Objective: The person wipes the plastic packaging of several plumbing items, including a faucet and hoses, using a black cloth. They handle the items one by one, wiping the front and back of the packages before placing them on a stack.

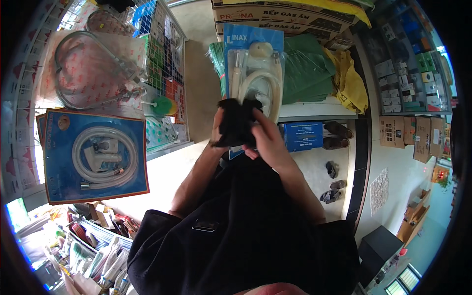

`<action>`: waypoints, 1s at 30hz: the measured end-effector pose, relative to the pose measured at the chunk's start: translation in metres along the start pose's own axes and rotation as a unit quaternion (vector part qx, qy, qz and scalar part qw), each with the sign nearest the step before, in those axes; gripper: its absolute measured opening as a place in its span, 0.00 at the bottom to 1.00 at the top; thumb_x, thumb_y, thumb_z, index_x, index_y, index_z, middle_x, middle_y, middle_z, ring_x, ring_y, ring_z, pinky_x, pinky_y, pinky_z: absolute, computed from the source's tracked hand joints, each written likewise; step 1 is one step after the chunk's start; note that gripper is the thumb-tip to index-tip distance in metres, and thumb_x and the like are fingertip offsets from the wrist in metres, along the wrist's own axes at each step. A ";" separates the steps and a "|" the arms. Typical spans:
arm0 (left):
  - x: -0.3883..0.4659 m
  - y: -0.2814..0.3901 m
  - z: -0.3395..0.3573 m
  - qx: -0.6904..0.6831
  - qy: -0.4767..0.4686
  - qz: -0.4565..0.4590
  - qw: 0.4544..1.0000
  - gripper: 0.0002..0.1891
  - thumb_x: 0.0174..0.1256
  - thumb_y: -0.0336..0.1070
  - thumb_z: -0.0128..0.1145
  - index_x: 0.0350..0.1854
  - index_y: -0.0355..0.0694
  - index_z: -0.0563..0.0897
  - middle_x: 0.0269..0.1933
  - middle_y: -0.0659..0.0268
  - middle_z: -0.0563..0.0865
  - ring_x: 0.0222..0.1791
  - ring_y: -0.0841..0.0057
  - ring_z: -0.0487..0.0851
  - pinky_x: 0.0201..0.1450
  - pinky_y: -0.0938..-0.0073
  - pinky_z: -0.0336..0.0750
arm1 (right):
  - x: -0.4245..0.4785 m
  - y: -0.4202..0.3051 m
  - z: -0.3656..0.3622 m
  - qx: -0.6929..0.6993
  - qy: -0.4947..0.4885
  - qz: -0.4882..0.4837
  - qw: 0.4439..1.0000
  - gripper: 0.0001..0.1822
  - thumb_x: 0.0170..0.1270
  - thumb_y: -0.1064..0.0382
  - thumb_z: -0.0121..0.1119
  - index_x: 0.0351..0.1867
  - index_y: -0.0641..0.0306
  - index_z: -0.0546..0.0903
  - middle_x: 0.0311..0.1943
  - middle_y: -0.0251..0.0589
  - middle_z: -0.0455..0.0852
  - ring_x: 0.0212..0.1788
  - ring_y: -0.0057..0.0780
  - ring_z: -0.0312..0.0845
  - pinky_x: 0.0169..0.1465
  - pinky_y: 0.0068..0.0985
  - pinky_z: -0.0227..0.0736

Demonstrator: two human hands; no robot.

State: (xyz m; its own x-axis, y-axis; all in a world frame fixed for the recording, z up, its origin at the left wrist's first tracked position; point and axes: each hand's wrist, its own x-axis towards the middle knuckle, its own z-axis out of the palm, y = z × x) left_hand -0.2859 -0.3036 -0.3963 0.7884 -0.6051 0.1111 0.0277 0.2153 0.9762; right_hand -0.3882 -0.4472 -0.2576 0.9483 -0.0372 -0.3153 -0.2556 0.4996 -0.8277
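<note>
A packaged hose set (255, 61) on blue card stands before my body, its coiled cream hose under clear plastic. Bunched black cloth (238, 127) covers part of its lower half. My left hand (218, 127) grips the cloth's left side, with most of the fingers hidden. From the right, my right hand (268, 138) has its fingers closed at the cloth's other edge. Both hands are close against the package, but which one bears its weight cannot be seen.
On the left, a blue carded hose set (97, 158) and a bagged metal faucet (99, 70) hang by a wire rack (173, 66). Ahead are stove cartons (276, 16) and folded green sacks (308, 70) on a white shelf (313, 110). Shoes (336, 135) lie at right.
</note>
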 end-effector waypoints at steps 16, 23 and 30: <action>0.041 0.070 -0.009 -0.385 0.108 -0.094 0.912 0.27 0.89 0.55 0.41 0.79 0.45 0.65 0.68 0.56 0.81 0.66 0.61 0.85 0.66 0.50 0.84 | -0.001 -0.025 -0.065 -0.736 0.024 -0.053 0.674 0.28 0.70 0.56 0.62 0.72 0.50 0.78 0.28 0.59 0.89 0.34 0.60 0.88 0.42 0.55 0.83; 0.047 0.082 -0.005 -0.266 0.065 -0.158 0.949 0.26 0.90 0.52 0.44 0.80 0.43 0.67 0.69 0.60 0.81 0.68 0.69 0.82 0.68 0.61 0.81 | 0.040 -0.079 -0.069 -0.612 0.068 -0.076 0.784 0.33 0.71 0.58 0.61 0.77 0.59 0.72 0.34 0.63 0.89 0.38 0.65 0.88 0.44 0.53 0.83; 0.048 0.067 -0.006 -0.093 0.059 -0.127 0.986 0.28 0.89 0.49 0.47 0.82 0.40 0.66 0.68 0.62 0.83 0.66 0.74 0.81 0.68 0.69 0.78 | 0.060 -0.079 -0.015 -0.416 -0.017 0.064 0.907 0.32 0.70 0.54 0.60 0.70 0.72 0.75 0.41 0.71 0.88 0.42 0.69 0.87 0.44 0.50 0.83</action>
State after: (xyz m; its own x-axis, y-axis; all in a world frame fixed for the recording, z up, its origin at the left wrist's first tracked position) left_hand -0.2424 -0.3142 -0.3266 0.8073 -0.5665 -0.1651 0.3365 0.2121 0.9175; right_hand -0.3143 -0.5021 -0.2179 0.9021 0.0098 -0.4314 -0.4047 -0.3281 -0.8536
